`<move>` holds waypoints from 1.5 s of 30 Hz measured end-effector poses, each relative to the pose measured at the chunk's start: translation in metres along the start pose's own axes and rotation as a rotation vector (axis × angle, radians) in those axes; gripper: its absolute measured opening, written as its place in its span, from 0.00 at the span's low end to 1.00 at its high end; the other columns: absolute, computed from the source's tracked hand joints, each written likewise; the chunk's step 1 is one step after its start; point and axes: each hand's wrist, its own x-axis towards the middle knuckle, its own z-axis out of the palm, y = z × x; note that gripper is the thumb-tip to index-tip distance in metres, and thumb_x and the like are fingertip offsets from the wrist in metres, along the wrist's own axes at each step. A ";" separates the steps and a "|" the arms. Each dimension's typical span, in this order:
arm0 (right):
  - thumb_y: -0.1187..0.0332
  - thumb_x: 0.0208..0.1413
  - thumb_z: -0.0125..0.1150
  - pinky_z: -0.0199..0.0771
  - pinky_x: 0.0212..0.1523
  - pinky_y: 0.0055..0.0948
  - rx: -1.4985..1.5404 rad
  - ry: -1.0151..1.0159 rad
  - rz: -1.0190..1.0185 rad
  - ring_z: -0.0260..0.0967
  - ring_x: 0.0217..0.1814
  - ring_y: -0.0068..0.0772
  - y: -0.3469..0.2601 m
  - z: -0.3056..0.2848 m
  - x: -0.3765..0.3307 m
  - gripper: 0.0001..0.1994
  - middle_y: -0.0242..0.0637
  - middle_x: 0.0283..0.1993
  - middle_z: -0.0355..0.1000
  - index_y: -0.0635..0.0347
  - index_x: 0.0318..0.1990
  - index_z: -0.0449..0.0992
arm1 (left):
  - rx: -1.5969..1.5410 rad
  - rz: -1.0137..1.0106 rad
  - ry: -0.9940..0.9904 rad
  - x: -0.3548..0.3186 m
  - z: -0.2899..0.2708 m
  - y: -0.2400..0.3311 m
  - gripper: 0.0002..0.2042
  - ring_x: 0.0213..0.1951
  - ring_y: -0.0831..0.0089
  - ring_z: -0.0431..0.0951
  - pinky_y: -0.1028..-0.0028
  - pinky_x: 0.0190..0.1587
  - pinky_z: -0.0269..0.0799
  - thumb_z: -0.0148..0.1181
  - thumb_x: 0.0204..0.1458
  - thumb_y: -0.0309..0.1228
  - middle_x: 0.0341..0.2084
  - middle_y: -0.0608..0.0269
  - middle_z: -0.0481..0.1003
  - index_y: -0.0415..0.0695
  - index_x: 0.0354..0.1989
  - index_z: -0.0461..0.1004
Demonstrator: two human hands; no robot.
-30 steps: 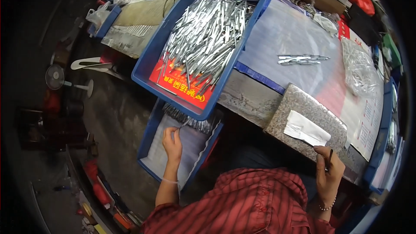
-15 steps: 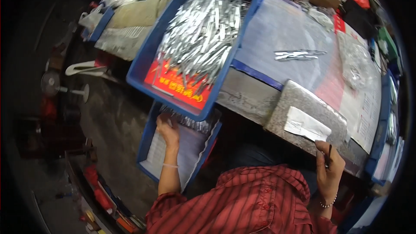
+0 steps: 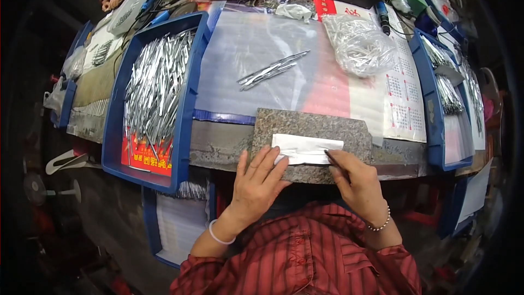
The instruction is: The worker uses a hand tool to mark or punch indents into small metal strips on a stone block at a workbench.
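A folded white cloth or paper pad (image 3: pixel 308 143) lies on a speckled granite slab (image 3: pixel 311 120) at the table's near edge. My left hand (image 3: pixel 255 186) rests at the pad's left end, fingers stretched out and slightly apart. At the right end, my right hand (image 3: pixel 357 181) is closed around a thin dark tool, mostly hidden, whose tip shows by the fingertips. Something slim seems to lie along the pad between both hands, too small to make out. Several thin silvery metal strips (image 3: pixel 273 71) lie on the plastic-covered tabletop beyond the slab.
On the left, a blue bin (image 3: pixel 109 153) holds a heap of metal strips. Below it sits another blue tray (image 3: pixel 150 229). A blue tray (image 3: pixel 434 150) with strips stands right, near a clear plastic bag (image 3: pixel 360 43). Another person's hands (image 3: pixel 113 4) show at the far left.
My left hand has left the lower tray and come to the pad on the slab. My right hand has moved onto the pad's right end. The view has turned rightward.
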 end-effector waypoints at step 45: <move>0.70 0.54 0.59 0.75 0.30 0.37 0.490 -0.318 -0.179 0.74 0.32 0.46 0.024 -0.019 -0.048 0.11 0.42 0.37 0.74 0.60 0.44 0.73 | -0.953 0.213 0.492 0.174 -0.131 0.022 0.22 0.41 0.69 0.74 0.73 0.49 0.70 0.47 0.58 0.40 0.38 0.54 0.73 0.31 0.50 0.67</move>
